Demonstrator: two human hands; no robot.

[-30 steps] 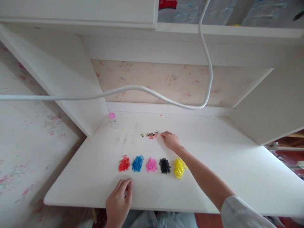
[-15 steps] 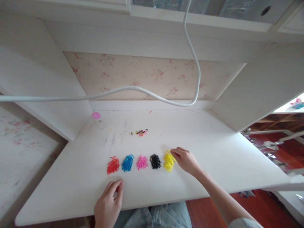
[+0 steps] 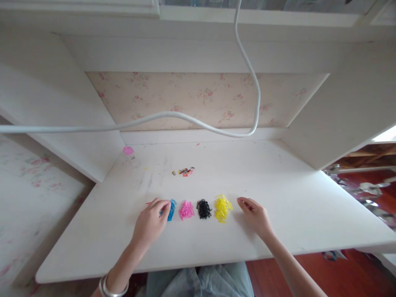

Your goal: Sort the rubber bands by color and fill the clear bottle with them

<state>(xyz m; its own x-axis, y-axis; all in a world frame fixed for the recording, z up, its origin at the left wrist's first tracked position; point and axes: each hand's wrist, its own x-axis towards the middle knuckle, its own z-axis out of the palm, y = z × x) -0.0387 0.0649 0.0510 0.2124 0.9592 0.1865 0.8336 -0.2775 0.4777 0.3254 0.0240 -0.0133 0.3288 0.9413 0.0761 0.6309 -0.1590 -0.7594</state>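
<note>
My left hand (image 3: 153, 218), fingers curled together, is over the red pile and the left part of the blue pile (image 3: 171, 209); only a bit of red shows beside it. Anything between its fingertips is too small to make out. To the right lie a pink pile (image 3: 186, 210), a black pile (image 3: 204, 209) and a yellow pile (image 3: 222, 208) of small pieces. My right hand (image 3: 253, 212) is pinched closed just right of the yellow pile, apart from it; whatever it may hold cannot be seen. Farther back sits a small mixed-colour heap (image 3: 186, 172).
A pink-topped clear container (image 3: 128, 151) stands at the back left of the white table (image 3: 262, 173). One white cable (image 3: 258, 103) hangs across the view in front of the wall. Side panels rise left and right.
My left hand has moved up from the table's front to the red and blue piles. My right hand has drawn off the yellow pile to the right. The view has shifted slightly.
</note>
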